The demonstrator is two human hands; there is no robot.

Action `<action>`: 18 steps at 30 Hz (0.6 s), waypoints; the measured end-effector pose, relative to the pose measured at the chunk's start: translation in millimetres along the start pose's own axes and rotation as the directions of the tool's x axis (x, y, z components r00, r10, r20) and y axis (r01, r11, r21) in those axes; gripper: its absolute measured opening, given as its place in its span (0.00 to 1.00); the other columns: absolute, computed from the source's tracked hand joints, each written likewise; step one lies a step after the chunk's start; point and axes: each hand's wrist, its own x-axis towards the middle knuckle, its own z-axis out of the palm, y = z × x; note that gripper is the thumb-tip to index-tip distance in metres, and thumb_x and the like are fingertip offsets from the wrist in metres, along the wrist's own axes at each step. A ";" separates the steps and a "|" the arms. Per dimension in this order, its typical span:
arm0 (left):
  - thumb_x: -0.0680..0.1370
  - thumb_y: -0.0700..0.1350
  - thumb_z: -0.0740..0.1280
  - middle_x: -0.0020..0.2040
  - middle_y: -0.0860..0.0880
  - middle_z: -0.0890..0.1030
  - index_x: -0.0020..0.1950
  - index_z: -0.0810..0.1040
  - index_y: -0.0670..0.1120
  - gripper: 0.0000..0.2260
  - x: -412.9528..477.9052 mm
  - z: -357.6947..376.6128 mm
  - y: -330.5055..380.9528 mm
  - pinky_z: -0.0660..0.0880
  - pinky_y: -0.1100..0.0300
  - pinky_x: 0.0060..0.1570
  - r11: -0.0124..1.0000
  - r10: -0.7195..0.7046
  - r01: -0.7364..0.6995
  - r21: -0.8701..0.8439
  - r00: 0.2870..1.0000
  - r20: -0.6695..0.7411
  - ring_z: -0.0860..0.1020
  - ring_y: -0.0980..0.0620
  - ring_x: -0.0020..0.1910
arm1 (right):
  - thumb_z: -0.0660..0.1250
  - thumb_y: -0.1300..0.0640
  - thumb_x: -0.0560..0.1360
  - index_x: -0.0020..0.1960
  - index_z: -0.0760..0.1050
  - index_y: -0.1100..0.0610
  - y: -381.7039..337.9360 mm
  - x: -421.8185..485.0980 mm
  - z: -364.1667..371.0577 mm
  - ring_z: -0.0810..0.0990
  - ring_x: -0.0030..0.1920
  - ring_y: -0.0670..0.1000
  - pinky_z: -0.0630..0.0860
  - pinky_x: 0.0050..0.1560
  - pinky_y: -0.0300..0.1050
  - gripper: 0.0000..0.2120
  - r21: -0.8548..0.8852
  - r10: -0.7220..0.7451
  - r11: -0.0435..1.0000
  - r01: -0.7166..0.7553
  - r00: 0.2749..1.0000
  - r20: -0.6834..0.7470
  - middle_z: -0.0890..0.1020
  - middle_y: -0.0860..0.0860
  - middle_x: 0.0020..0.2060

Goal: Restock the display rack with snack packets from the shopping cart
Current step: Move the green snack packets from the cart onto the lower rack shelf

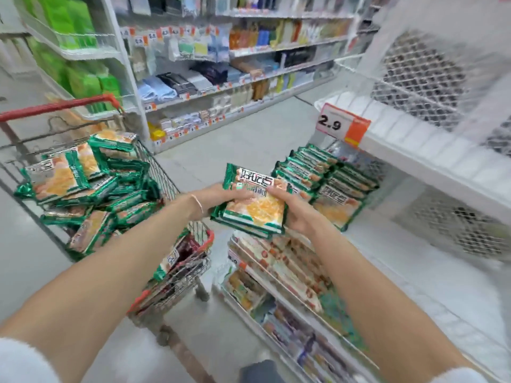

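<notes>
Up close, both arms are out. The left hand (214, 199) and right hand (297, 214) clasp a small stack of green-edged plastic snack packets (255, 208) from either side, likely squaring it to slot in flat. It sits between the hands, just short of the row of matching packets (326, 175) on the white display rack shelf (387, 244). Left, the red-handled wire shopping cart (161, 175) holds plenty more. Beyond, an orange-and-white price tag (343, 125) reads 2.9.
</notes>
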 end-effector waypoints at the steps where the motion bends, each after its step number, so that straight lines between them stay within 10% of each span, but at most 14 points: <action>1: 0.62 0.61 0.80 0.57 0.44 0.85 0.62 0.82 0.45 0.34 11.0 17.3 12.4 0.78 0.51 0.60 0.999 0.018 -0.019 0.041 1.000 0.023 0.83 0.45 0.56 | 0.73 0.51 0.75 0.59 0.77 0.61 -3.3 -6.8 -21.9 0.85 0.47 0.54 0.82 0.46 0.46 0.18 0.018 -0.022 1.000 0.022 0.999 -0.037 0.85 0.56 0.50; 10: 0.68 0.71 0.71 0.81 0.44 0.56 0.82 0.51 0.43 0.54 131.3 144.7 99.0 0.58 0.48 0.77 0.825 0.121 -0.073 0.560 0.991 -0.050 0.59 0.43 0.79 | 0.80 0.47 0.60 0.63 0.77 0.61 -18.6 -25.5 -188.7 0.86 0.48 0.52 0.83 0.48 0.46 0.35 0.098 -0.145 0.977 0.191 0.924 -0.355 0.86 0.54 0.51; 15: 0.60 0.64 0.80 0.71 0.43 0.74 0.74 0.66 0.41 0.51 179.2 177.1 96.8 0.72 0.54 0.64 0.756 0.128 -0.024 0.655 0.985 -0.112 0.74 0.42 0.66 | 0.81 0.57 0.67 0.64 0.72 0.54 -2.2 -14.4 -234.5 0.84 0.55 0.52 0.81 0.57 0.55 0.30 -0.142 -0.314 0.949 0.280 0.853 -0.417 0.84 0.52 0.57; 18: 0.60 0.61 0.82 0.78 0.43 0.64 0.81 0.53 0.43 0.60 193.0 179.5 83.7 0.65 0.46 0.73 0.652 0.134 0.009 0.758 0.983 -0.127 0.66 0.40 0.75 | 0.82 0.58 0.65 0.67 0.64 0.52 14.2 -16.1 -242.2 0.81 0.56 0.47 0.79 0.55 0.45 0.38 -0.361 -0.302 0.913 0.188 0.908 -0.290 0.79 0.49 0.59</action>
